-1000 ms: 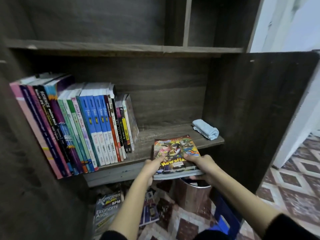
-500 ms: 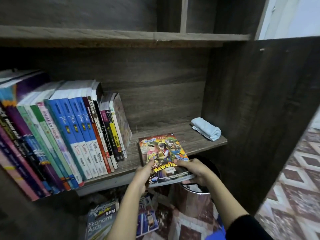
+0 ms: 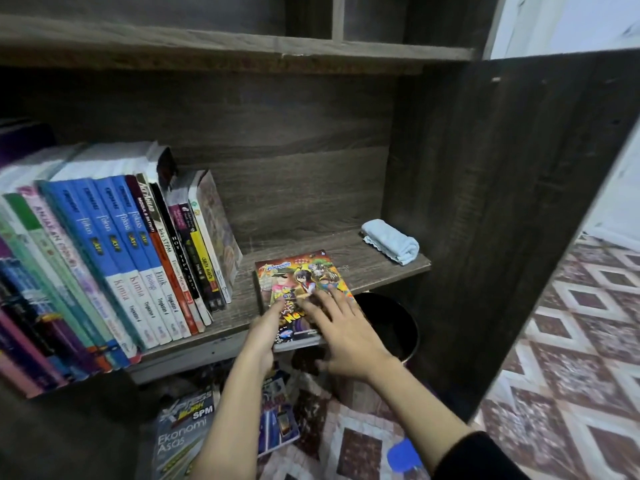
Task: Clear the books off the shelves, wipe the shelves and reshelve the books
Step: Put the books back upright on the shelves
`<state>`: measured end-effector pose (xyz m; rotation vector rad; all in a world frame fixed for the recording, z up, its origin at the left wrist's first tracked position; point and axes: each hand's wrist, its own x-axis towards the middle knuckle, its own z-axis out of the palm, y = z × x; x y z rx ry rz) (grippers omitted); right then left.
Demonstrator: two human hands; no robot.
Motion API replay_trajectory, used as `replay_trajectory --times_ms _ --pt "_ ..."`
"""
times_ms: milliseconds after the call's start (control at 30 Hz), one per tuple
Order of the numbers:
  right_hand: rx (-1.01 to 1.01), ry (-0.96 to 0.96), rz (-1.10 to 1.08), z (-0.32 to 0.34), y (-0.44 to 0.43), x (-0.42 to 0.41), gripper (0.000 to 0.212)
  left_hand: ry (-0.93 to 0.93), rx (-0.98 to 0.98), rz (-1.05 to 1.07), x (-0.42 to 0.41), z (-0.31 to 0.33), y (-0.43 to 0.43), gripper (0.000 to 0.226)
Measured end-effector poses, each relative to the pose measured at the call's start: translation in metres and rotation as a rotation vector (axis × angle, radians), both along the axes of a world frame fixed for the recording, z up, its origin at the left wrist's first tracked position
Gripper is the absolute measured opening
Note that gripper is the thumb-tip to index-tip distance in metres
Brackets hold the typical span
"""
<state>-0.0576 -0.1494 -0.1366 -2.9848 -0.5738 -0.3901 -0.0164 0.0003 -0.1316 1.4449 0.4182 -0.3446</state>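
Dark wood shelf [image 3: 363,268], glossy colourful paperback [image 3: 298,278]: light, floppy, lift by spine. Pinched by left hand [image 3: 265,336], splayed right hand [image 3: 346,330] pressing flat.

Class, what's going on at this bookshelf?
A person is handling a comic book lying flat on the shelf, its near edge overhanging the front. The left hand holds its near left corner; the right hand presses flat on the cover. Other books stand in a row to the left; a folded cloth lies to the right.
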Motion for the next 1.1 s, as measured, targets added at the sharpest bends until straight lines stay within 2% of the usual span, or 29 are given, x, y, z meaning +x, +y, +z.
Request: replay_trajectory --times_ms 133,233,367,500,600,667,767,833,900,967,1100 --pt "0.014 -0.358 -0.073 -0.026 -0.001 0.006 0.060 -0.013 0.029 -0.002 0.002 0.003 -0.005 0.056" --pt "0.043 -0.517 -0.060 -0.027 -0.004 0.012 0.037 -0.034 0.070 0.000 0.002 0.006 -0.009 0.050" --pt "0.056 -0.613 -0.031 -0.026 -0.005 0.015 0.034 -0.076 0.063 0.015 0.004 0.012 -0.010 0.049" --pt "0.115 -0.671 0.031 -0.019 -0.009 0.020 0.040 -0.161 0.083 0.035 0.002 0.027 -0.015 0.045" --pt "0.200 -0.668 -0.002 -0.004 -0.009 0.024 0.047 -0.246 0.009 0.027 -0.003 0.048 -0.013 0.045" --pt "0.371 -0.645 -0.064 0.005 -0.005 0.026 0.051 -0.314 -0.029 -0.007 -0.004 0.059 -0.011 0.053" --pt "0.802 -0.549 -0.106 0.017 0.006 0.023 0.056 -0.340 0.005 -0.012 -0.007 0.061 -0.008 0.056" --pt "1.086 -0.449 -0.171 0.025 0.014 0.021 0.054 -0.277 0.064 -0.013 -0.004 0.049 -0.007 0.056" --pt "1.283 -0.373 -0.258 0.031 0.020 0.022 0.044 -0.181 0.084 -0.040 -0.004 0.036 -0.007 0.051" --pt "1.426 -0.313 -0.312 0.037 0.024 0.022 0.027 -0.111 0.033 -0.074 -0.007 0.029 -0.010 0.044" --pt "1.778 -0.192 -0.463 0.037 0.032 0.029 0.025 -0.055 -0.107 -0.088 -0.011 0.027 -0.017 0.035"
